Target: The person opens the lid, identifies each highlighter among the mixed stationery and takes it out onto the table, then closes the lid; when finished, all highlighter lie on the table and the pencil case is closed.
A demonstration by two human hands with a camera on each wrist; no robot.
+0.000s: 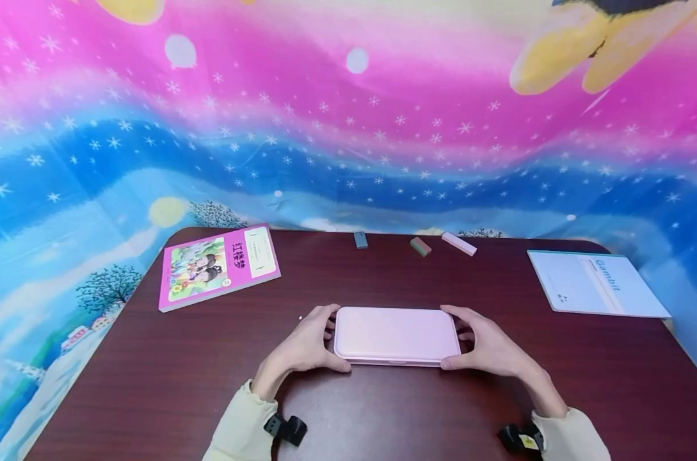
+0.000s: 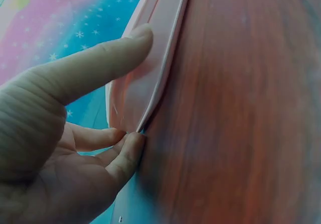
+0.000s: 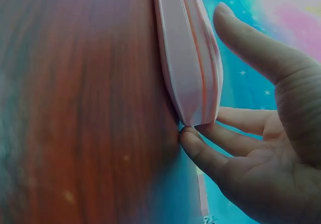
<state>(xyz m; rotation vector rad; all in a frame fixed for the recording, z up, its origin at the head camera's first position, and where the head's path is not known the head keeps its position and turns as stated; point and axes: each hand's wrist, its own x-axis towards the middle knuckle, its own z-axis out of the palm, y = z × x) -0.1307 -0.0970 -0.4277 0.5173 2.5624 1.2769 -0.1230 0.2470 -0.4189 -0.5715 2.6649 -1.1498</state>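
A pink, flat pencil case (image 1: 395,334) with rounded corners lies lid up on the dark wooden table (image 1: 383,410), its small clasp facing me. My left hand (image 1: 309,342) holds its left end, thumb at the front corner and fingers around the back. At the opposite end my right hand (image 1: 486,342) holds the case the same way. In the left wrist view, the left thumb overlaps the front side of the case (image 2: 155,58), with fingertips at its end. The right wrist view has the right fingertips touching the end of the case (image 3: 193,73) near its bottom edge.
A pink-covered book (image 1: 218,266) lies at the back left and a pale blue notebook (image 1: 598,283) at the right. Along the back edge are a small grey-blue block (image 1: 361,240), a green-and-brown block (image 1: 420,246) and a pale pink-white bar (image 1: 459,243). A patterned curtain (image 1: 336,128) hangs behind.
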